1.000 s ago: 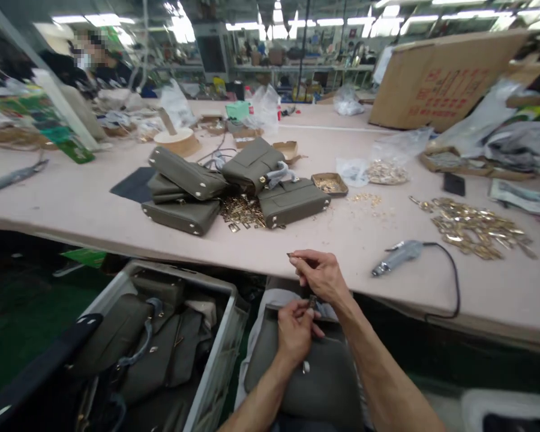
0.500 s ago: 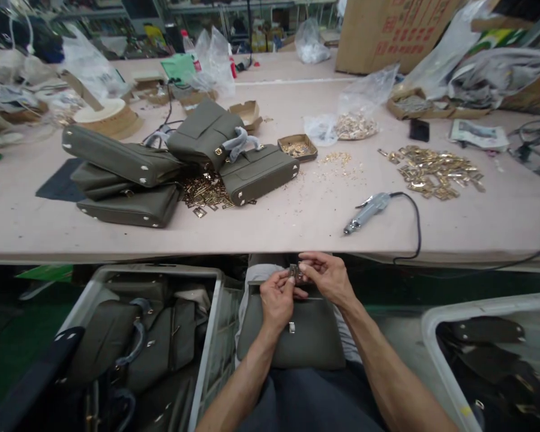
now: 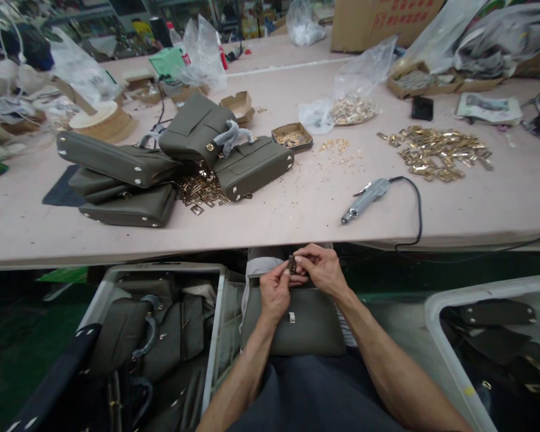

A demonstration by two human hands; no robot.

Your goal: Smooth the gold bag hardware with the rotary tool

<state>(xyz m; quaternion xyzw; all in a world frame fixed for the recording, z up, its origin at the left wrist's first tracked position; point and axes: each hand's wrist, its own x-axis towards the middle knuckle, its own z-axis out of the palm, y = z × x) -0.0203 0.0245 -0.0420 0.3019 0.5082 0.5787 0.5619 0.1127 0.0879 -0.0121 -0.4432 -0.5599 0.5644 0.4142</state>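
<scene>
1. Fingers of both hands pinch one small dark metal fitting [image 3: 292,264] between their tips, just above the top edge of the olive-grey leather handbag [image 3: 297,327] that lies on the person's lap, below the near edge of the table.
2. Largest of all is the long pale pink worktable [image 3: 274,219], smooth and matte, scattered with tiny gold specks.
3. Two grey plastic bins stand on the floor: the left bin [image 3: 213,336] holds more olive bags with wrapped handles, the right bin [image 3: 450,342] holds dark flat pieces.
4. A heap of olive-grey structured handbags [image 3: 139,174] rests on the table's left part, some stacked, with silver feet showing.
5. The brown cardboard box with red print [image 3: 378,21] stands at the far edge.
6. The left forearm rises from the lower edge, wrist bent, and the left hand [image 3: 274,294] curls over the bag's top with thumb and forefinger closed on the fitting.
7. The right forearm comes in from the lower right; the right hand [image 3: 324,270] meets the left, fingertips narrowed on the same fitting.
8. A pile of flat gold metal plates [image 3: 441,157] lies to the right.
9. A grey corded electric screwdriver [image 3: 364,198] lies near the table's front.
10. A small brown tray of gold screws [image 3: 292,137] sits beside the bags.
</scene>
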